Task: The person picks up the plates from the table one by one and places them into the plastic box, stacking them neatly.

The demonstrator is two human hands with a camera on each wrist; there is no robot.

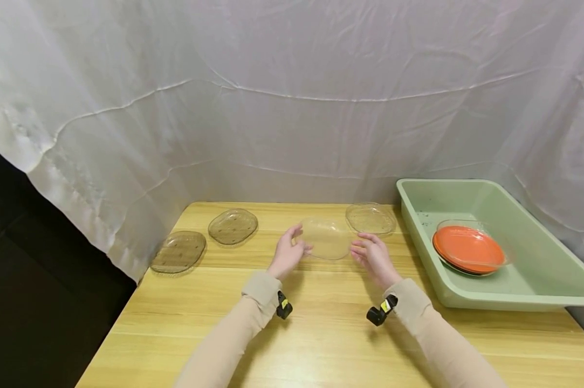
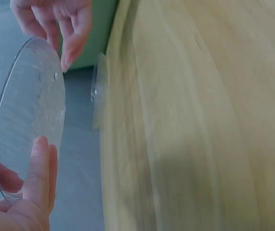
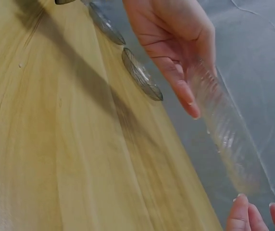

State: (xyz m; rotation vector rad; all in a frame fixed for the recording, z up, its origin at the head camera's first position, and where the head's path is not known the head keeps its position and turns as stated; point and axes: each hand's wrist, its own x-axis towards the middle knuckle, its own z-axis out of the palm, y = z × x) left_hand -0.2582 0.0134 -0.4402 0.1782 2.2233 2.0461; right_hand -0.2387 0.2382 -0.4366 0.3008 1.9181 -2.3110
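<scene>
A clear glass plate [image 1: 327, 238] is held above the table between two hands, tilted so that it shows nearly edge-on in the right wrist view. My left hand [image 1: 292, 251] grips its left edge; in the left wrist view the thumb and fingers [image 2: 38, 168] lie on opposite faces of the plate [image 2: 31, 103]. At the right edge, my right hand [image 1: 372, 257] pinches the rim, with fingertips [image 3: 240, 214] on one side and the thumb on the other. Just behind the right hand lies another clear plate [image 1: 370, 218] on the table.
Two brownish see-through plates, one near the back [image 1: 233, 226] and one at the left edge [image 1: 179, 252], lie on the wooden table [image 1: 321, 334]. At right stands a green basin [image 1: 427, 264] holding an orange plate [image 1: 468, 249] and a clear plate. A grey curtain hangs behind.
</scene>
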